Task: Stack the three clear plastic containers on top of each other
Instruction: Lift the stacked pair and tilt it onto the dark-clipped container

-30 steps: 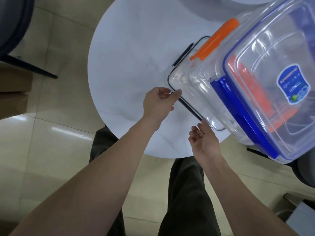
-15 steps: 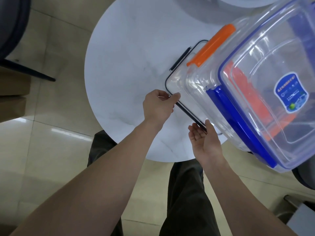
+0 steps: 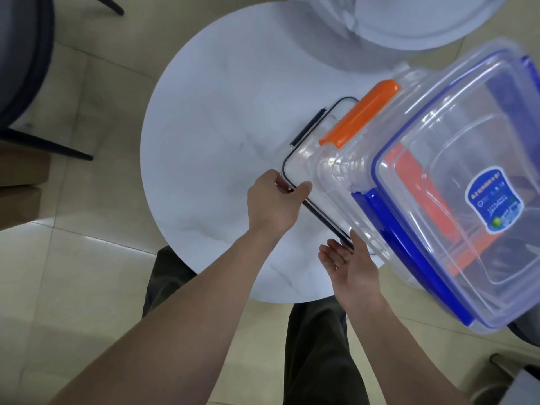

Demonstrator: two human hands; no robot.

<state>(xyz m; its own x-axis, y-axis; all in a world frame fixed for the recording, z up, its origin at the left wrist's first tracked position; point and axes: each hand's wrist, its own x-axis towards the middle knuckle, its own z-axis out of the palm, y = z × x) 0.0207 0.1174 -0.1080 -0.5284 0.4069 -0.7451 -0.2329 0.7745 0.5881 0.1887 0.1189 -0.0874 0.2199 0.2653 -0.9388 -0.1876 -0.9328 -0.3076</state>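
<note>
Containers stand 3 high at the desk's (image 3: 204, 112) near right edge: blue-clipped box (image 3: 455, 188) atop the orange-clipped box (image 3: 344, 165), atop the black-rimmed box (image 3: 295, 168). Our left hand (image 3: 273, 201) pinches that bottom box's corner; our right hand (image 3: 350, 264) lies open-fingered against its near rim.

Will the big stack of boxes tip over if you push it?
Maybe. The stack looks tall and hangs past the table edge, so a shove could tip it. The boxes look empty, so probably light. The hands steady the bottom box.
</note>
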